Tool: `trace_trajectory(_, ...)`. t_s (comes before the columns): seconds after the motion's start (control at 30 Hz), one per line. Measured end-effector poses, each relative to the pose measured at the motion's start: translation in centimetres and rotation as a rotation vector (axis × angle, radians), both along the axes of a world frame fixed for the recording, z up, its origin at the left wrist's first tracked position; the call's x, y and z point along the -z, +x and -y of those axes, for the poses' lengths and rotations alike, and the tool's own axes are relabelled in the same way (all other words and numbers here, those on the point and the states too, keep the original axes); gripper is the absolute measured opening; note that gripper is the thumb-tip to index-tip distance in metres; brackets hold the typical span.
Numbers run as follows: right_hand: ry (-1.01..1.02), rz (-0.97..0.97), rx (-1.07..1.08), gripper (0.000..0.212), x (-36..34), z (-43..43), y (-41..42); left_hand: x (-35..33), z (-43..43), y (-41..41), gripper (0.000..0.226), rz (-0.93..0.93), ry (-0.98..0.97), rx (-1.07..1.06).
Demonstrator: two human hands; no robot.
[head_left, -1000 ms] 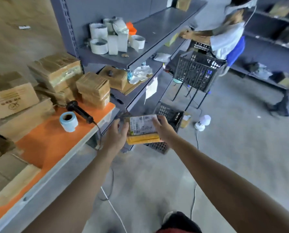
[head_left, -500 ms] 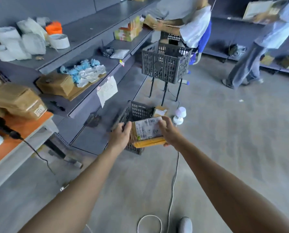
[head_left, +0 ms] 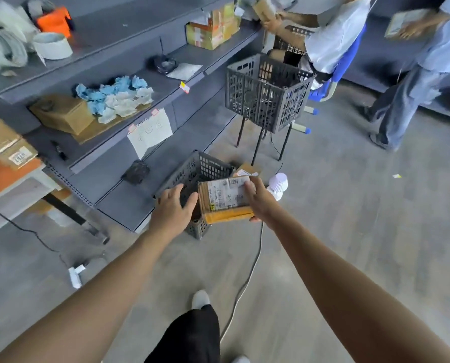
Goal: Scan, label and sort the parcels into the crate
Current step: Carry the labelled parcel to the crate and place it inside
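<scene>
Head view: flat brown cardboard parcel (head_left: 227,203) w/ white printed label on top, yellow-orange tape along near edge. Held flat in the air just over dark grey plastic crate (head_left: 192,170) w/ holes, on the floor. Gripped at its right edge by right hand (head_left: 258,201), thumb on the label. Left hand (head_left: 172,209) just beside parcel's left edge, fingers loose and spread, holding nothing. Vs 0.5 s ago: left thumb off the parcel edge now; parcel and crate look nearer.

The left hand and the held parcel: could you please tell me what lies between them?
In the head view, almost nothing: the thumb of the left hand nearly meets the parcel, with only the grey crate showing behind the gap.
</scene>
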State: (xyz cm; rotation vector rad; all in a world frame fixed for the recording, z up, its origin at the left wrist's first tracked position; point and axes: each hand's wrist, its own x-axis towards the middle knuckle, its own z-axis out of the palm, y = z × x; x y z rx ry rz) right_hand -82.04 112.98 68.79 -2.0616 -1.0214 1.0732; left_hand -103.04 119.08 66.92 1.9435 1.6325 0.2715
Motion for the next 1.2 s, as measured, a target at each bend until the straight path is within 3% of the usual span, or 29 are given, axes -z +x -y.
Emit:
trace_trajectory(0.4,-0.096,0.204,-0.359,0.042,5.7,-24.7,3.9,7.2,-19.5,3.2,0.065,0.049,-0.105,-0.296)
trace_trajectory(0.67,-0.177,0.115,-0.592,0.054,14.2,-39.8,2.3,13.7,-28.6,2.6,0.067,-0.02,-0.184,-0.474)
trace_trajectory(0.9,-0.237,0.025,-0.723,0.051,30.6,-48.6,0.5,26.9,-32.6,3.2,0.065,-0.172,-0.216,-0.592)
trace_trajectory(1.2,-0.316,0.139,-0.863,0.052,57.6,-54.3,-1.1,49.5,-35.1,4.1,0.072,-0.409,-0.174,-0.561)
